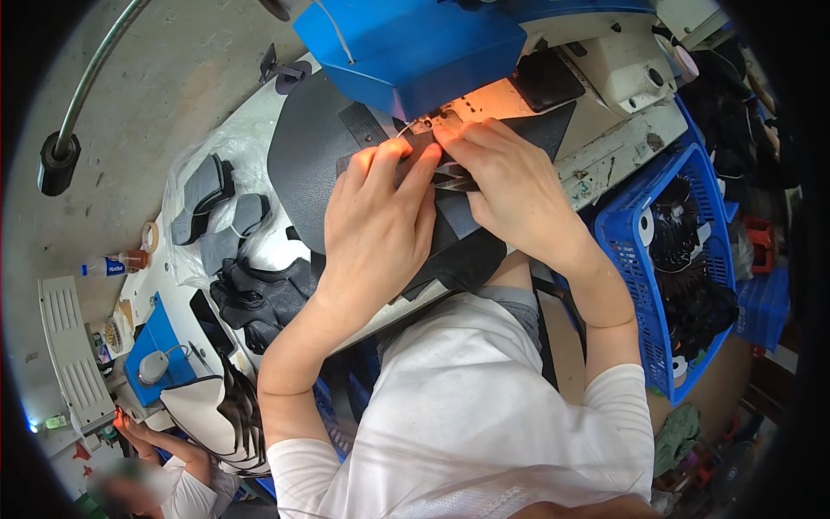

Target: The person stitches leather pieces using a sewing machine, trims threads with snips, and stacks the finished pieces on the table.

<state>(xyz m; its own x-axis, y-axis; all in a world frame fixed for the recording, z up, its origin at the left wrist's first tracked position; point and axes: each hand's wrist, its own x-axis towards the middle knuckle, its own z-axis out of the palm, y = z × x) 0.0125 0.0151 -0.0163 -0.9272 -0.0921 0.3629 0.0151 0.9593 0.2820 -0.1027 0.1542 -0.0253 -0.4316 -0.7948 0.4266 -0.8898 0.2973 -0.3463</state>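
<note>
Both my hands meet at the table beneath the blue machine [415, 56], over dark leather-like sheets [303, 143]. My left hand [376, 221] is closed, its bent fingertips pressing a small dark piece [412, 156] whose material I cannot make out. Close beside it, my right hand [514, 182] is curled around a metal pair of scissors [456, 178], partly hidden by the palm. Its index fingertip and thumb are near the same piece. Orange light falls on the fingertips and on the lit work surface [488, 102] behind them.
Left of the work lie a clear plastic bag with black padded pieces [207, 186] and more black pieces [264, 298]. A phone-like black slab [547, 80] rests beyond my right hand. At right stands a blue crate [627, 229] of black goods. Another person [173, 476] works at lower left.
</note>
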